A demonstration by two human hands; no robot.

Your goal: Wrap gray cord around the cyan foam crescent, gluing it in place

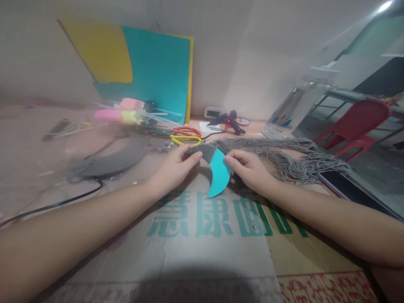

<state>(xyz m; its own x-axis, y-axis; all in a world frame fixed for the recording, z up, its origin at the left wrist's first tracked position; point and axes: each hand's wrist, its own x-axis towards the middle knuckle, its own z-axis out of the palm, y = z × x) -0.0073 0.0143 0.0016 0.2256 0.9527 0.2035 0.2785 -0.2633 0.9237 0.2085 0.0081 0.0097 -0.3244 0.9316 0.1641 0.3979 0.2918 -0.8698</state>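
A curved crescent piece (220,174) hangs between my hands, its lower part bright turquoise and its upper left part covered in grey yarn. My left hand (176,166) pinches the grey end between thumb and fingers. On the turquoise edge, my right hand (248,166) closes with thumb and forefinger. A bundle of grey yarn (293,162) lies behind my right hand. Just beyond my left hand are scissors (186,135) with red and yellow handles. A grey crescent-shaped piece (107,162), blurred, rests to the left.
At the back stand a glue gun (229,122), a small white digital clock (213,112) and a clear bottle (293,105). Turquoise and yellow sheets (160,71) lean on the wall. A phone (356,191) lies right, a black cable (53,206) left. Printed cardboard (214,252) covers the front.
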